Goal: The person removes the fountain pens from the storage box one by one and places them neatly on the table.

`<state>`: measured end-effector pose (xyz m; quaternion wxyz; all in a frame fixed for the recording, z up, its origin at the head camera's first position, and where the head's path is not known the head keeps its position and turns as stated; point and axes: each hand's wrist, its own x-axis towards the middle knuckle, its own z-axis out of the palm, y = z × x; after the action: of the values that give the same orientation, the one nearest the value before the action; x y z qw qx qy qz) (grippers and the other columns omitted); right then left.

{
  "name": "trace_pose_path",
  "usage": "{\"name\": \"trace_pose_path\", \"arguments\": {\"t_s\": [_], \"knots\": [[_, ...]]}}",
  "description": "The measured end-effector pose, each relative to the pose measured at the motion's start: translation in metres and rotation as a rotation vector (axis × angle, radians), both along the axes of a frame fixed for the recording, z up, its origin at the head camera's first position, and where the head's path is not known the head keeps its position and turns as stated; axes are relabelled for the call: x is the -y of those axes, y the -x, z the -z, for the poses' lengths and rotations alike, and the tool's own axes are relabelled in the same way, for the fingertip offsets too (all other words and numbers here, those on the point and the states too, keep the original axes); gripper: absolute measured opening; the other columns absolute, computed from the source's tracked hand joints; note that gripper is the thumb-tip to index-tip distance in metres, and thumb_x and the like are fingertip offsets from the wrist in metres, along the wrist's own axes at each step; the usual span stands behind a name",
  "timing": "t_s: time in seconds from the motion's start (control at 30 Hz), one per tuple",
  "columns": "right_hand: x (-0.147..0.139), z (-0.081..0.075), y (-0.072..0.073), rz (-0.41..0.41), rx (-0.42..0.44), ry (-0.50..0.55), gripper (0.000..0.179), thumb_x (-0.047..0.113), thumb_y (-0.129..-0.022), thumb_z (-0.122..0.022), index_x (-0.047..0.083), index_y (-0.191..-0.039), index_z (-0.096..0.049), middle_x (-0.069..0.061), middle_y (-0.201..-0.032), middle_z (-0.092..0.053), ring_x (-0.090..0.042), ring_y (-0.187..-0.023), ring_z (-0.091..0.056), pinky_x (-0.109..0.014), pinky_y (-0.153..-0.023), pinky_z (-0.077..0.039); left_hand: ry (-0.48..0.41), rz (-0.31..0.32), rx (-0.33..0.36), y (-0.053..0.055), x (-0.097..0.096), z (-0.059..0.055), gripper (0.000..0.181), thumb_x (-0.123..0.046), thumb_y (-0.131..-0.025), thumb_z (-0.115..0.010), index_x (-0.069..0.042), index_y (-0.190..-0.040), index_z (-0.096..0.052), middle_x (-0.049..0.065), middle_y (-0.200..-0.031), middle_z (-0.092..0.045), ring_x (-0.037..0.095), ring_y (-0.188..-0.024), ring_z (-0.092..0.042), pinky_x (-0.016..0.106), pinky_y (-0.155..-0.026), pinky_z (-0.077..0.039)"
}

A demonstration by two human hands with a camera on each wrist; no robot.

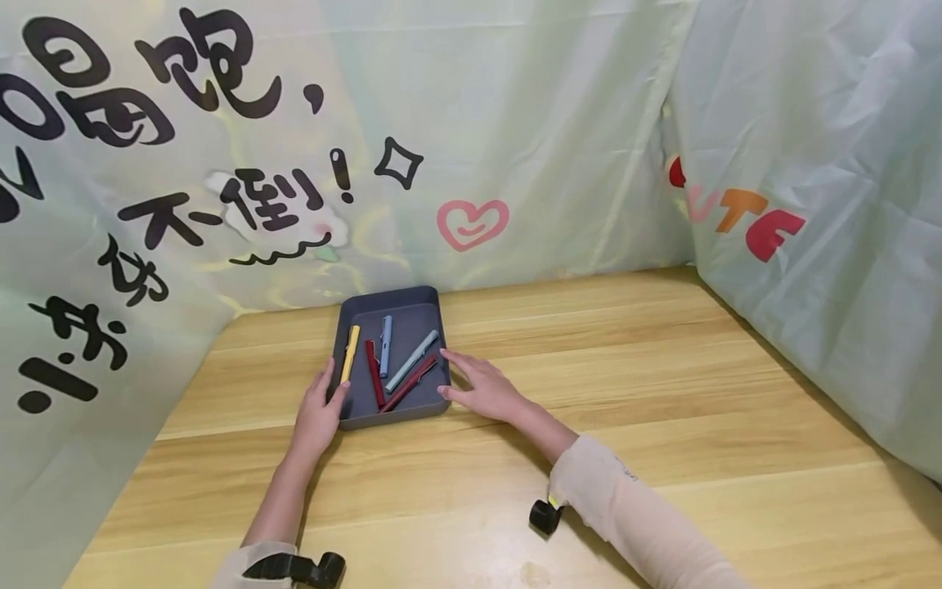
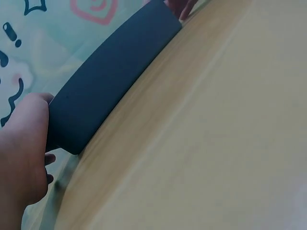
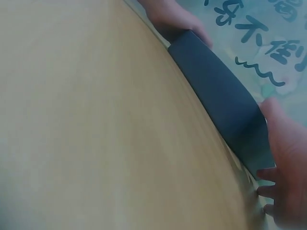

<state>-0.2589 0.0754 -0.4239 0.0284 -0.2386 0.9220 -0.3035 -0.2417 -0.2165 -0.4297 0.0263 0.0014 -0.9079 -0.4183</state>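
Wood-grain surface (image 1: 559, 343), dark grey tray (image 1: 399, 419) at its 11 o'clock. Left hand (image 1: 318, 415) part-closed, gripping tray wall at 8; right hand (image 1: 486, 391), fingers spread, holds opposite wall at 3. Inside: yellow pen (image 1: 350, 352) at 9, blue pen (image 1: 386, 352) near 12, pale-blue pen (image 1: 410, 362) at 3, red pens (image 1: 373, 368) converging near 6.

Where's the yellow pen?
In the head view, the yellow pen lies in the tray along its left side, its near end by the left hand.
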Motion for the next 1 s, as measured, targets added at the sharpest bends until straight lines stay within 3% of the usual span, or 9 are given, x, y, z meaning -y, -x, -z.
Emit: {"name": "trace_pose_path", "arguments": {"t_s": [0.3, 1.0], "knots": [[-0.018, -0.001, -0.008, 0.026, 0.006, 0.002, 0.067, 0.049, -0.090, -0.049, 0.025, -0.147, -0.023, -0.010, -0.146, -0.029, -0.032, -0.131, -0.026, -0.051, -0.104, -0.018, -0.047, 0.022, 0.000, -0.001, -0.017, 0.002, 0.060, -0.032, -0.098, -0.043, -0.015, -0.148, -0.014, 0.024, -0.148, -0.012, 0.039, -0.134, -0.009, 0.055, -0.104, -0.011], [-0.055, 0.000, -0.022, 0.060, 0.019, 0.040, 0.068, 0.050, -0.089, -0.051, 0.026, -0.147, -0.025, -0.008, -0.145, -0.031, -0.034, -0.131, -0.027, -0.054, -0.102, -0.021, -0.056, 0.061, -0.022, -0.007, -0.054, 0.003, 0.061, -0.030, -0.097, -0.044, -0.012, -0.148, -0.015, 0.021, -0.148, -0.015, 0.036, -0.135, -0.011, 0.053, -0.105, -0.013]]}}
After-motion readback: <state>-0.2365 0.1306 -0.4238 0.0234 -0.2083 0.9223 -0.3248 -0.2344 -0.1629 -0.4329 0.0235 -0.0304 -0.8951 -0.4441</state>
